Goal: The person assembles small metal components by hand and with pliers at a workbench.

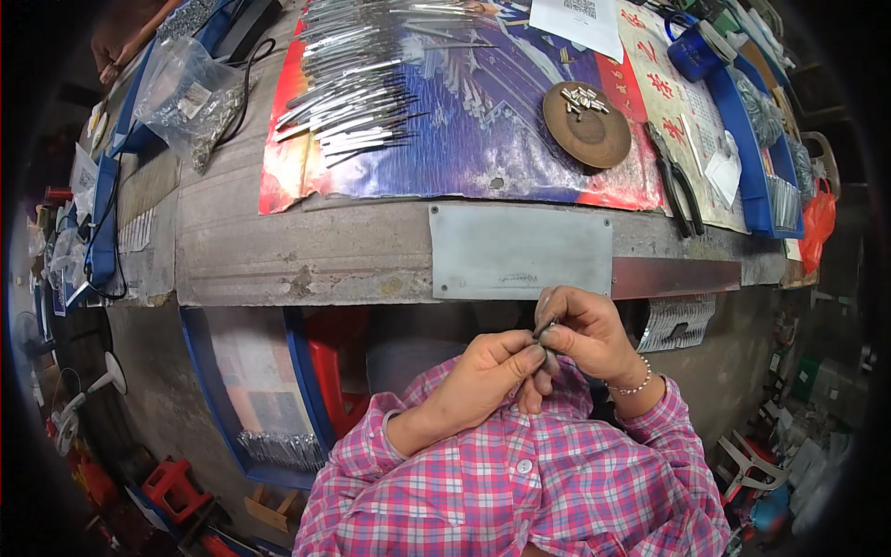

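Note:
My left hand (489, 369) and my right hand (587, 331) meet close to my body, just off the table's near edge. Both are closed, thumbs and fingers pinched together at the tips. Something tiny and dark seems to sit between the fingertips, too small and covered to name. Nearest to them on the table edge is a flat grey metal plate (520, 251), fixed by its corners. Beyond it stands a round brown wooden dish (601, 141) with several short silvery metal pieces (583, 98). Many thin metal rods (357, 116) lie in a heap further left.
Black-handled pliers (682, 190) lie right of the dish. A blue mug (696, 54) and blue trays (775, 218) stand at the right. A plastic bag (181, 97) of small parts lies left. Below the edge, a blue-sided tray (299, 371) holds metal pieces; a red stool (332, 367) stands beside it.

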Tool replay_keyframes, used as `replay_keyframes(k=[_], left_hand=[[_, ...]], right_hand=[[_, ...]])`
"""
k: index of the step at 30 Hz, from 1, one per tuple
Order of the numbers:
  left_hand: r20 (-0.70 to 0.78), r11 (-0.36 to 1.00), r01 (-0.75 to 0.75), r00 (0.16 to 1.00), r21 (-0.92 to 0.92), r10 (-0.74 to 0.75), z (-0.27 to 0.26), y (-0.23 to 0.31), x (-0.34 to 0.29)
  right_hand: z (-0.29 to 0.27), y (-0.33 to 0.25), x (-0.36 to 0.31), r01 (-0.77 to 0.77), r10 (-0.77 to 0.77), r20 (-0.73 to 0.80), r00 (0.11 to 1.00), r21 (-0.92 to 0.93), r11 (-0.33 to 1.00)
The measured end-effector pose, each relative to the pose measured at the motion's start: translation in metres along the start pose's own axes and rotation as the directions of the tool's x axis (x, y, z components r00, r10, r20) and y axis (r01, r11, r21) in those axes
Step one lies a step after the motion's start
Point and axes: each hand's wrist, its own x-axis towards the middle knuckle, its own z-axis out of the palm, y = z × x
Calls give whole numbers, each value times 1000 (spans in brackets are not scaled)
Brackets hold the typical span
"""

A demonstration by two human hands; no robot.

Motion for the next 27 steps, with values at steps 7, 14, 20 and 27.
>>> replay_keyframes(k=[7,14,20,27], left_hand=[[-10,759,-183,970,625,242,6,10,-9],[-36,918,-88,993,386,110,7,12,-13],[-30,913,-39,998,405,56,7,12,-12],[-8,878,-47,998,476,57,8,14,-12]], right_hand=[[9,-13,-3,-120,124,-116,985,42,992],[5,-17,-5,-53,57,-104,993,38,998],[6,-17,-8,13,-24,-106,994,-101,995],[7,-10,-6,184,-238,-274,932,-210,960]])
